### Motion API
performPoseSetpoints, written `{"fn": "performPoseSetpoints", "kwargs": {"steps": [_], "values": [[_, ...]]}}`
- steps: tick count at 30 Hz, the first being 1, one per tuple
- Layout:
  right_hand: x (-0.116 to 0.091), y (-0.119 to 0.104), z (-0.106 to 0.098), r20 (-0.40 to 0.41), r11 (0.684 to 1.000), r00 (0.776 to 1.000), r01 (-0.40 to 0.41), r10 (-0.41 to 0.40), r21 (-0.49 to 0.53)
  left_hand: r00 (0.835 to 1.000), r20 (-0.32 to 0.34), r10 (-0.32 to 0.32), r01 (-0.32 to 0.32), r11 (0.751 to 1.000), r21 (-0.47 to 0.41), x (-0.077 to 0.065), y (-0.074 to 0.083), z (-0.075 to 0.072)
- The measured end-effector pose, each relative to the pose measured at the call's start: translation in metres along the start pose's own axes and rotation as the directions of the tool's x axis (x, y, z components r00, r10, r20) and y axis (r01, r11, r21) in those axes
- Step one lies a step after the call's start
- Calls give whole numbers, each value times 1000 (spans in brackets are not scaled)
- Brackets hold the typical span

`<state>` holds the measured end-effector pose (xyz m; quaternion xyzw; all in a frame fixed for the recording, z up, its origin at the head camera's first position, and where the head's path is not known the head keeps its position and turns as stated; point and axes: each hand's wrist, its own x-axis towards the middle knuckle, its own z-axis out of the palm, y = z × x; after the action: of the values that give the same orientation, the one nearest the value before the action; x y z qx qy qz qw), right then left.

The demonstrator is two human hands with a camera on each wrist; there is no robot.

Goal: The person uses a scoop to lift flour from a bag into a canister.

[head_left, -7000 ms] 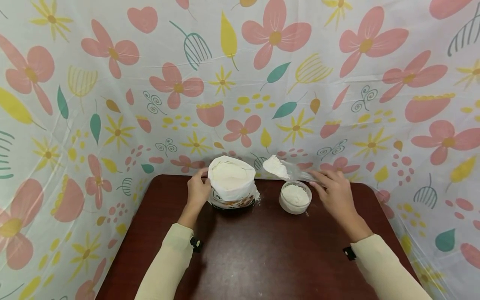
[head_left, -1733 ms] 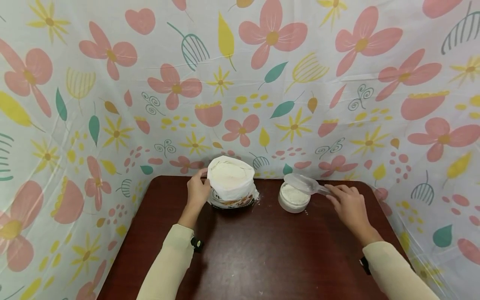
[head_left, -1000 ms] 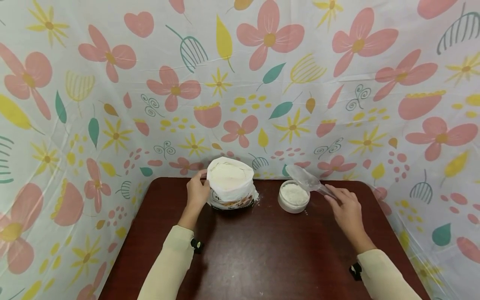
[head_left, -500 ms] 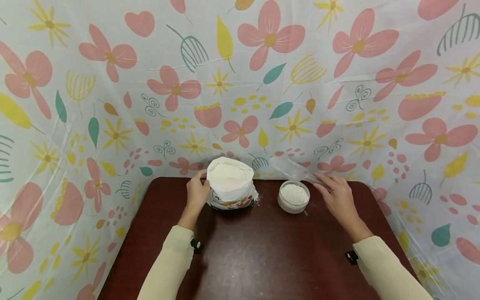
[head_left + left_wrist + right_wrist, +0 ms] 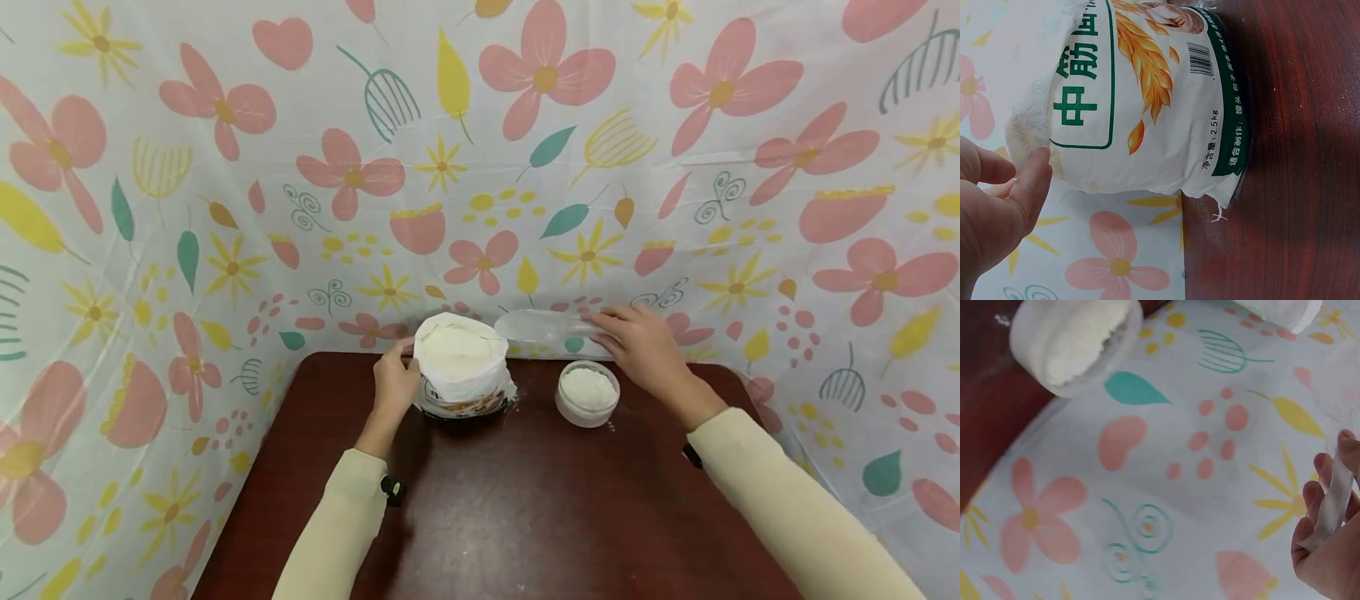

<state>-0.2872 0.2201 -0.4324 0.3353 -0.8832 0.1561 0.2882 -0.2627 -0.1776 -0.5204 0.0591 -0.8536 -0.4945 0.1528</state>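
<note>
An open flour bag stands upright at the back of the table, white flour visible in its mouth. My left hand pinches the rolled rim on its left side; the left wrist view shows the thumb and fingers at the bag's edge. My right hand grips the handle of a clear plastic scoop. Its tip reaches the right rim of the bag, and no heap of flour shows in it. Below the right hand sits a clear round bowl of flour, also seen at the top of the right wrist view.
Spilled flour lies beside the bag, with a few specks right of the bowl. The dark red table ends at the back against a floral cloth, which hangs close behind the bag and scoop.
Seven seconds ago the scoop carried a flour heap above the bowl; later it was over the bowl without one. My right hand has since moved it up and left to the bag. The left hand stays.
</note>
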Motion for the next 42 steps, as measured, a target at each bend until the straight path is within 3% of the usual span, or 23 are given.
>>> {"fn": "performPoseSetpoints", "kwargs": {"steps": [10, 16, 23, 27, 37, 42], "values": [[55, -19, -4, 213, 983, 974, 111, -79, -145, 1000, -6, 5, -5, 1000, 1, 2, 1, -2], [83, -33, -7, 293, 937, 942, 242, -164, -254, 1000, -7, -2, 2, 1000, 8, 1, 0, -3], [116, -51, -6, 382, 891, 896, 348, -225, -291, 1000, -10, -11, 11, 1000, 7, 0, 1, -4], [128, -61, -6, 420, 846, 873, 407, -249, -344, 1000, 1, -12, 12, 1000, -5, 0, 2, -3], [155, -103, -3, 594, 722, 787, 507, -166, -470, 1000, -6, -15, 15, 1000, 5, 0, 2, -1], [162, -112, 6, 646, 697, 757, 517, -101, -497, 1000, -6, -10, 10, 1000, 2, 0, 2, 1]]}}
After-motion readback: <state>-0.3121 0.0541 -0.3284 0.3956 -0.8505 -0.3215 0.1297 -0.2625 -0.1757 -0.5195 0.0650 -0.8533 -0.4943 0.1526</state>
